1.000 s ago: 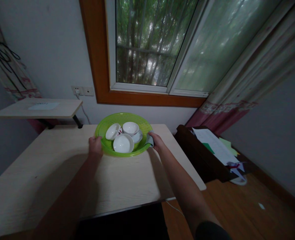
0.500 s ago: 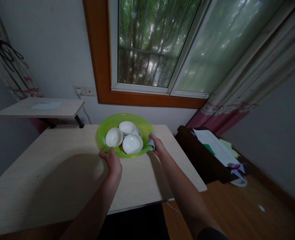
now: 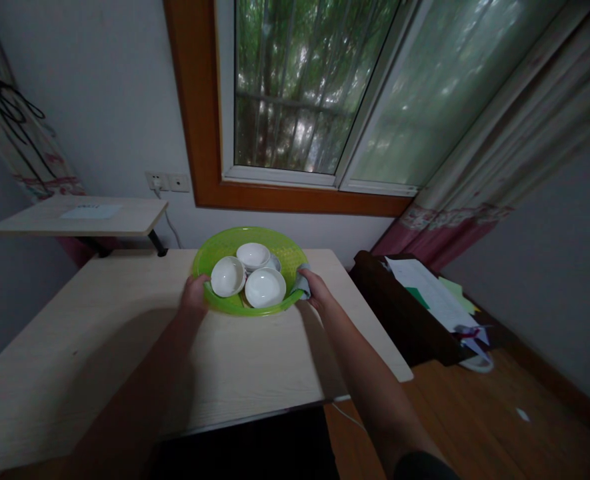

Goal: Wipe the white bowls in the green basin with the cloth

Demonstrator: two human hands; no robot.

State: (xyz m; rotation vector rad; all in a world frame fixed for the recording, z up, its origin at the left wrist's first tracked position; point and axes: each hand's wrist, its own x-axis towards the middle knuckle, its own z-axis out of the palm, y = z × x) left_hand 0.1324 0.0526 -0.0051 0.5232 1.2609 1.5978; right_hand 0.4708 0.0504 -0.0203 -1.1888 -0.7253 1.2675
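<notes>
A round green basin (image 3: 225, 239) stands at the back of the pale table, with several white bowls in it. One bowl (image 3: 228, 276) lies at the left, another (image 3: 265, 288) at the front and a third (image 3: 253, 256) behind them. My left hand (image 3: 195, 293) grips the basin's left rim, thumb over the edge, slightly blurred. On the right side, my right hand (image 3: 317, 288) is closed on a grey-green cloth (image 3: 301, 283) that hangs over the basin's rim; its fingertips are partly hidden.
The table (image 3: 255, 367) reaches to the wall under a window. A small raised shelf (image 3: 145, 212) with a paper label stands at the back left. Right of the table, a dark brown piece of furniture (image 3: 399, 320) holds papers (image 3: 429, 300). A power socket (image 3: 167, 182) is on the wall.
My left hand has moved left from the basin's front edge to its left rim and has taken hold there. The basin, the bowls and my right hand have hardly moved.
</notes>
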